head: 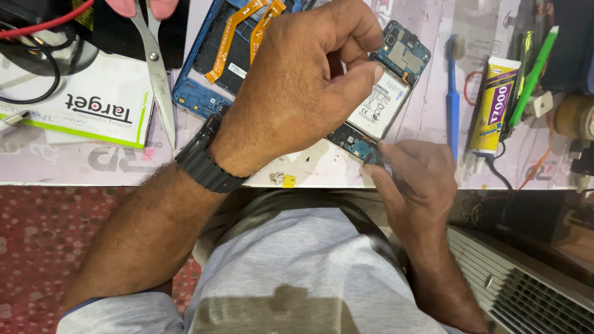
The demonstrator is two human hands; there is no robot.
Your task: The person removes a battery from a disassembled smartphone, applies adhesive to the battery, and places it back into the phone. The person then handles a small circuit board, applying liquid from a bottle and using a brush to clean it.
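Your left hand (297, 86) pinches opened phone (380, 99) at bench (322, 170) near edge — right hand (414, 179) grips its lower end; back frame (216, 62) already off, battery still in.

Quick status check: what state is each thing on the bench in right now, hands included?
Opened phone: back off, battery and boards exposed.
Blue phone frame: separate, lying flat, orange flex cables showing.
Left hand: pinching the phone's upper end.
Right hand: fingertips at the phone's lower edge.
Scissors: lying closed.
Glue tube: lying flat.
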